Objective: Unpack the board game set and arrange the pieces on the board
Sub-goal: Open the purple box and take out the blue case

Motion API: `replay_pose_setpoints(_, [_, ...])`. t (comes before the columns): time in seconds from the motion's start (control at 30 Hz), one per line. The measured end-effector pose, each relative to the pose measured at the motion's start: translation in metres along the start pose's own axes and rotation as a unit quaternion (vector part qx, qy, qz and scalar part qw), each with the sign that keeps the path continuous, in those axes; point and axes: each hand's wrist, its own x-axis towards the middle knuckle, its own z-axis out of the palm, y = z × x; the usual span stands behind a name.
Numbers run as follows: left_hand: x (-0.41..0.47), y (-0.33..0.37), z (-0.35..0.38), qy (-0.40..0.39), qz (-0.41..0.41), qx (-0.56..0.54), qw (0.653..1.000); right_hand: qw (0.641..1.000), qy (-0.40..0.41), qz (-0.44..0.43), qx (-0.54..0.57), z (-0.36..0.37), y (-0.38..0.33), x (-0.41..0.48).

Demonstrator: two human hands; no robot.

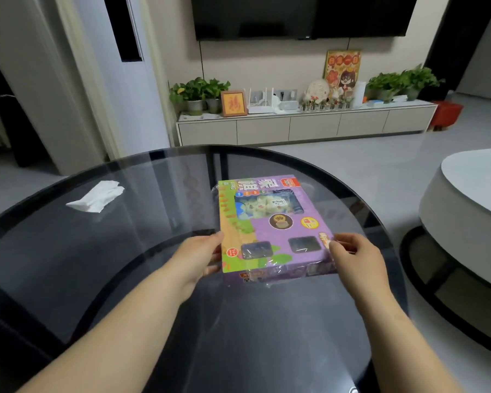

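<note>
A purple and green board game box (272,225), wrapped in clear plastic film, lies flat on the round dark glass table (125,265), its printed top facing away from me. Pale round game pieces show through a window in its lid. My left hand (201,258) grips the box's near left edge. My right hand (352,253) pinches the film at the near right corner. The board itself is hidden inside the box.
A crumpled white tissue (97,195) lies on the table's far left. A second round white table (465,211) stands to the right. Beyond the table are a low TV cabinet (306,127) with potted plants and a wall-mounted TV.
</note>
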Motion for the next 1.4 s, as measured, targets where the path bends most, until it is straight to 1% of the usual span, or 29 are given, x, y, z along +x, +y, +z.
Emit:
replay_pose_setpoints(0.17, [0.009, 0.003, -0.003, -0.011, -0.036, 0.109, 0.993, 1.0, 0.011, 0.012, -0.01, -0.003, -0.002, -0.01])
replay_pose_setpoints(0.27, [0.004, 0.003, -0.003, -0.001, -0.047, 0.129, 0.991, 1.0, 0.01, 0.016, -0.002, -0.004, -0.003, -0.017])
replay_pose_setpoints(0.33, [-0.003, 0.003, 0.0, 0.02, -0.05, 0.091, 0.994, 1.0, 0.008, 0.016, 0.005, -0.005, -0.003, -0.018])
replay_pose_setpoints(0.4, [-0.007, 0.002, 0.003, 0.041, -0.05, 0.03, 0.997, 1.0, 0.003, 0.018, 0.004, -0.003, -0.004, -0.021])
replay_pose_setpoints(0.47, [-0.012, 0.004, 0.006, 0.049, -0.048, -0.005, 0.998, 1.0, -0.002, 0.021, 0.016, -0.002, -0.006, -0.022])
replay_pose_setpoints(0.63, [-0.012, 0.003, -0.001, 0.055, -0.034, -0.036, 0.997, 0.998, -0.03, 0.029, 0.044, -0.005, -0.01, -0.023])
replay_pose_setpoints(0.8, [-0.019, 0.001, -0.009, 0.041, -0.026, -0.073, 0.996, 0.995, -0.011, 0.056, 0.086, -0.009, -0.013, -0.012])
replay_pose_setpoints(0.87, [-0.022, 0.0, -0.015, 0.044, -0.02, -0.096, 0.994, 0.993, -0.039, 0.07, 0.088, -0.009, -0.015, -0.012])
replay_pose_setpoints(0.9, [-0.024, -0.001, -0.017, 0.043, -0.017, -0.101, 0.994, 0.99, -0.066, 0.084, 0.092, -0.01, -0.017, -0.014])
replay_pose_setpoints(0.93, [-0.027, -0.002, -0.02, 0.04, -0.014, -0.103, 0.994, 0.981, -0.105, 0.105, 0.122, -0.01, -0.018, -0.015])
replay_pose_setpoints(1.0, [-0.032, -0.004, -0.024, 0.029, -0.009, -0.101, 0.994, 0.943, -0.197, 0.163, 0.214, -0.011, -0.024, -0.019])
replay_pose_setpoints(1.03, [-0.033, -0.004, -0.026, 0.021, -0.007, -0.098, 0.995, 0.926, -0.232, 0.179, 0.236, -0.009, -0.025, -0.022])
replay_pose_setpoints(1.07, [-0.035, -0.004, -0.029, 0.011, -0.006, -0.093, 0.996, 0.922, -0.255, 0.181, 0.23, -0.005, -0.024, -0.023])
replay_pose_setpoints(1.1, [-0.036, -0.005, -0.032, 0.002, -0.006, -0.088, 0.996, 0.924, -0.26, 0.177, 0.216, 0.0, -0.024, -0.025])
replay_pose_setpoints(1.2, [-0.038, -0.004, -0.045, -0.007, -0.007, -0.071, 0.997, 0.932, -0.231, 0.177, 0.215, 0.012, -0.022, -0.027])
replay_pose_setpoints(1.33, [-0.042, -0.005, -0.066, 0.01, -0.009, -0.053, 0.999, 0.94, -0.203, 0.156, 0.226, 0.015, -0.021, -0.025])
replay_pose_setpoints(1.4, [-0.045, -0.006, -0.076, 0.01, -0.011, -0.053, 0.998, 0.949, -0.178, 0.147, 0.213, 0.014, -0.02, -0.024])
